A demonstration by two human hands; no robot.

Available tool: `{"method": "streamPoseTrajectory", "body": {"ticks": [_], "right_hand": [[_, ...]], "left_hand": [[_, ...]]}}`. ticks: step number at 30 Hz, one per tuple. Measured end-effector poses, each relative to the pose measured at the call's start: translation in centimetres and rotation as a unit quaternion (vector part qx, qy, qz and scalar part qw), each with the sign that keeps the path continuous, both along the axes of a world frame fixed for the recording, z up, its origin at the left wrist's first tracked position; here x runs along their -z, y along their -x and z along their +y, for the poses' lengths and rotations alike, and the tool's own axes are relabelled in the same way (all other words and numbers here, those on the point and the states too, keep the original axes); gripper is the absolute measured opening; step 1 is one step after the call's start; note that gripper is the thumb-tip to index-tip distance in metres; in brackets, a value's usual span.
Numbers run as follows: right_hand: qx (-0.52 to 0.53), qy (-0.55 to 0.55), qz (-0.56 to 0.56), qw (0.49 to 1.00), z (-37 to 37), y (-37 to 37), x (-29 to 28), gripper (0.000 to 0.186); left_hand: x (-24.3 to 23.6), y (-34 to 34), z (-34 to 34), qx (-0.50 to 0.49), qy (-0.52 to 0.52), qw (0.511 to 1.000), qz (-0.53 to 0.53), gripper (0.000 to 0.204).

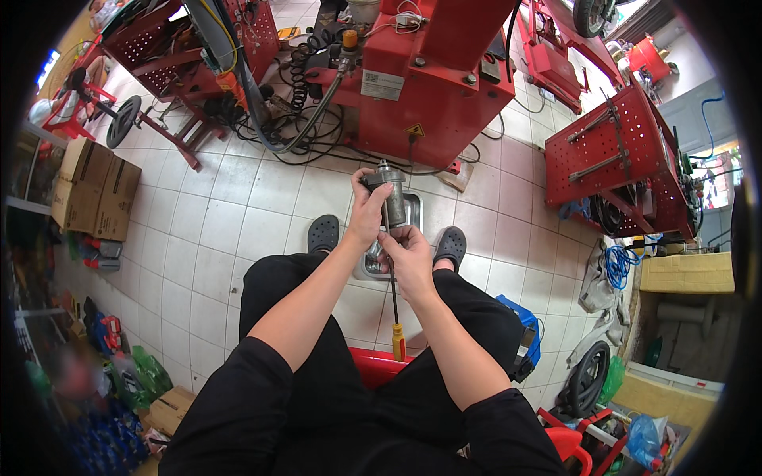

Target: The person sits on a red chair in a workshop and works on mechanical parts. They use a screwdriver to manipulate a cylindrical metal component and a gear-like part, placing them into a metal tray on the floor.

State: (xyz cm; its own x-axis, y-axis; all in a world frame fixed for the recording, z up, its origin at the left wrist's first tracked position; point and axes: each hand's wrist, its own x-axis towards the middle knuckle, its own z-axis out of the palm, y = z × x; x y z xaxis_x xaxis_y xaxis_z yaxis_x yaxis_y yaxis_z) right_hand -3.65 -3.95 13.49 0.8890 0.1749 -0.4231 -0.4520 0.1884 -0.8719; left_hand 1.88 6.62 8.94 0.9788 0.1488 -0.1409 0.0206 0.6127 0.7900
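My left hand (pixel 368 213) is wrapped round a grey metal cylinder that looks like a small starter motor (pixel 395 208). The motor stands nearly upright, its narrow shaft end pointing away from me and a dark part on its left side. At the near end my right hand (pixel 410 255) is closed, thumb and fingers pinched by the motor. A screwdriver (pixel 398 339) with a yellow and red handle hangs from that hand, its thin shaft running up to the fingers and its tip hidden. Below both hands a shiny metal tray (pixel 413 208) rests on the floor, partly covered; small parts in it are hard to make out.
Ahead stands a red machine (pixel 432 119) with cables and a hose around its base. A red perforated tool cart (pixel 595 159) is at the right, cardboard boxes (pixel 94 190) at the left. A blue case (pixel 524 337) sits beside my right knee. White tiles (pixel 218 214) cover the floor.
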Motion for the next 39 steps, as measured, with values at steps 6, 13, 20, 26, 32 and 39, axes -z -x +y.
{"method": "streamPoseTrajectory", "body": {"ticks": [6, 13, 20, 26, 32, 39], "right_hand": [[0.009, -0.094, 0.017, 0.995, 0.5, 0.4, 0.2, 0.019], [-0.027, -0.082, 0.011, 0.996, -0.6, 0.3, 0.0, 0.015], [0.084, -0.074, 0.050, 0.992, -4.3, -2.8, -2.7, 0.027], [-0.030, -0.074, 0.108, 0.991, -2.1, -1.9, -2.2, 0.032], [-0.136, 0.065, 0.036, 0.988, -2.0, 0.0, 0.6, 0.036], [-0.183, 0.336, -0.088, 0.920, -2.3, -0.4, -3.3, 0.039]], "left_hand": [[-1.8, 0.2, 0.0, -0.011, 0.040, 0.997, 0.059, 0.043], [-0.5, -0.6, 0.7, -0.079, 0.142, 0.982, 0.092, 0.037], [0.3, -1.0, 1.8, -0.039, 0.249, 0.963, 0.091, 0.038], [0.3, -1.0, 2.3, -0.058, 0.229, 0.968, 0.088, 0.041], [1.2, -2.0, 2.7, -0.120, 0.199, 0.967, 0.102, 0.031], [-0.9, -1.3, 3.4, -0.157, 0.182, 0.970, 0.032, 0.031]]}}
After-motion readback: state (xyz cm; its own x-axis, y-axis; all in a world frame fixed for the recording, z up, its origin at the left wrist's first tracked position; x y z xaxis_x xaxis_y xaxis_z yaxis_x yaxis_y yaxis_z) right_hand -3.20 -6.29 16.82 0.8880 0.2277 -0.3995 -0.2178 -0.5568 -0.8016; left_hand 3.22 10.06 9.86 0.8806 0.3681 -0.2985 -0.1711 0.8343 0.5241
